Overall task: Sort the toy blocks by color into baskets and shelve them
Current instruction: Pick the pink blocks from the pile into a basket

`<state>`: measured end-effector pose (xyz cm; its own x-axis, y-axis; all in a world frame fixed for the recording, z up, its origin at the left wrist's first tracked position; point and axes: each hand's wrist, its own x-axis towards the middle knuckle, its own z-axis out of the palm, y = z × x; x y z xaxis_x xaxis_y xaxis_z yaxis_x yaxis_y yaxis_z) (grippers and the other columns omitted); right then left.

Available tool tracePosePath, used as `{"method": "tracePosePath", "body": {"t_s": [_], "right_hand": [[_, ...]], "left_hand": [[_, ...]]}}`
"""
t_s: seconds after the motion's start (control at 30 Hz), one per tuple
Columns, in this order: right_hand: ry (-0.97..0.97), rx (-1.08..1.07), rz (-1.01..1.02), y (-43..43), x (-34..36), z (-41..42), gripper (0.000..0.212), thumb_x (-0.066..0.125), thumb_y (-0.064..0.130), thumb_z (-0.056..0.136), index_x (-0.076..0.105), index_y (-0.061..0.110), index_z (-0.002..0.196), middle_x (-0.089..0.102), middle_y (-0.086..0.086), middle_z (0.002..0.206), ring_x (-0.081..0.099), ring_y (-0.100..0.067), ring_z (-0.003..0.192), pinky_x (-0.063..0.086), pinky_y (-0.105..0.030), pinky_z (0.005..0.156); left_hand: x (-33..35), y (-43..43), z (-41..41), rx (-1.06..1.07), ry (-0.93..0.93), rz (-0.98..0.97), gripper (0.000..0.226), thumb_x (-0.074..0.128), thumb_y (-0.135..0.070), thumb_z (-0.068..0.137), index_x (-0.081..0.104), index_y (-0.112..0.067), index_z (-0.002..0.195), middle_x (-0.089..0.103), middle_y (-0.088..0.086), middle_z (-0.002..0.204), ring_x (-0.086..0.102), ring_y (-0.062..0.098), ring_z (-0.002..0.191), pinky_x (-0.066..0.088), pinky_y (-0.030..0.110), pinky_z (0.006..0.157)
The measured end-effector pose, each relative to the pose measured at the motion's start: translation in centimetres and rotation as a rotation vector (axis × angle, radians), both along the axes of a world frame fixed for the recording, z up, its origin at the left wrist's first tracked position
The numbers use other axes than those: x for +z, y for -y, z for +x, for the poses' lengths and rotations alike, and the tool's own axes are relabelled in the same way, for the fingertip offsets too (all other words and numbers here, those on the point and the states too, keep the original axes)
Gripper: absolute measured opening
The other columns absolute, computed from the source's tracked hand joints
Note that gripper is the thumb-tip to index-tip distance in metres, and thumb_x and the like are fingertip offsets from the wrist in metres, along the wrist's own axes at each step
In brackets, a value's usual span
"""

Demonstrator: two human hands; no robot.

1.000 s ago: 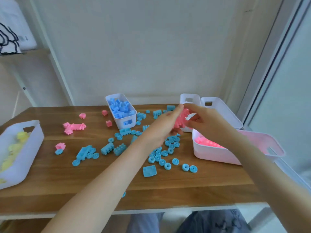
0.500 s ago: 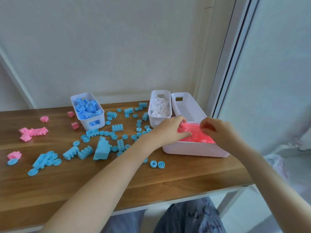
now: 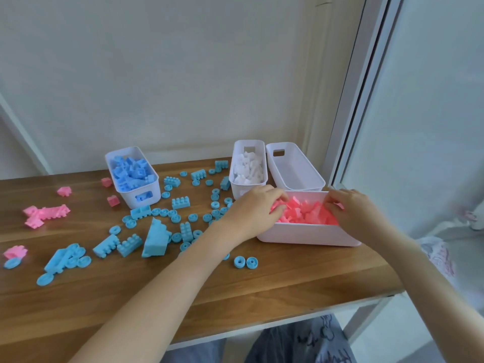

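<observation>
**Colour sorting, mid-task**

Loose pink blocks [image 3: 45, 214] lie at the left of the table [image 3: 288, 279]. The blue-block basket [image 3: 132, 176] and scattered blue blocks [image 3: 157, 238] fill the middle. The left hand [image 3: 255, 212] and right hand [image 3: 351, 208] reach into the pink-block basket [image 3: 309, 234]. Their fingers are bent onto its contents, and it cannot be told whether either hand grasps a block.

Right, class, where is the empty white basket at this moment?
In the head view, the empty basket sits at the table's far right, beside the basket of white blocks and behind the basket of pink blocks.
</observation>
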<state>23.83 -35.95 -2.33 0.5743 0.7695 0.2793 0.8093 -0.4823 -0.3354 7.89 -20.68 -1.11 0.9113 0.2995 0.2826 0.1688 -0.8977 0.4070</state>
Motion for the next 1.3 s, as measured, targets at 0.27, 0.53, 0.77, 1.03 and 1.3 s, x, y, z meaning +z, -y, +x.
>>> {"method": "tracePosePath", "body": {"t_s": [0.27,0.53,0.77,1.03,1.3], "right_hand": [[0.047,0.107,0.178,-1.7,1.8,-4.2,0.016,0.051,0.013,0.093,0.063,0.013,0.104,0.064,0.002,0.104,0.053,-0.021,0.102,0.031,-0.023,0.077],[-0.028,0.476,0.165,-8.0,4.4,-12.5,0.019,0.051,0.026,0.095,0.061,0.016,0.109,0.063,0.003,0.107,0.052,-0.015,0.105,0.039,-0.024,0.088],[-0.117,0.718,0.097,-16.7,3.9,-19.3,0.034,0.05,0.022,0.095,0.045,0.018,0.128,0.059,-0.001,0.119,0.055,-0.014,0.106,0.045,-0.029,0.088],[-0.028,0.853,-0.107,-27.4,0.5,-27.4,0.047,0.048,0.021,0.094,0.037,0.015,0.139,0.039,-0.006,0.138,0.036,-0.021,0.126,0.03,-0.032,0.106],[0.046,0.558,-0.205,-32.5,-1.6,-29.3,0.047,0.039,0.036,0.099,0.038,0.008,0.137,0.036,-0.013,0.142,0.031,-0.029,0.133,0.029,-0.041,0.109]], "left_hand": [[0.6,-0.4,-2.8,0.035,0.139,-0.014,0.02,0.053,-0.02,0.096,0.064,-0.019,0.112,0.063,-0.006,0.11,0.055,0.003,0.094,0.048,0.02,0.079],[1.4,-3.0,-9.4,0.181,0.22,0.009,0.019,0.054,-0.021,0.095,0.067,-0.012,0.107,0.065,-0.001,0.097,0.056,0.01,0.091,0.041,0.02,0.074],[-1.2,-10.9,-21.0,0.542,0.413,0.08,0.016,0.056,-0.015,0.093,0.065,-0.013,0.105,0.066,-0.002,0.104,0.059,0.009,0.097,0.045,0.022,0.083],[-6.3,-18.0,-31.5,1.162,0.259,0.02,0.046,0.054,-0.017,0.089,0.045,-0.015,0.134,0.052,0.008,0.128,0.046,0.027,0.122,0.03,0.044,0.105],[-7.1,-20.7,-31.2,1.31,0.142,-0.126,0.06,0.06,-0.026,0.086,0.029,-0.009,0.134,0.043,0.011,0.131,0.044,0.027,0.121,0.04,0.038,0.101]]}}
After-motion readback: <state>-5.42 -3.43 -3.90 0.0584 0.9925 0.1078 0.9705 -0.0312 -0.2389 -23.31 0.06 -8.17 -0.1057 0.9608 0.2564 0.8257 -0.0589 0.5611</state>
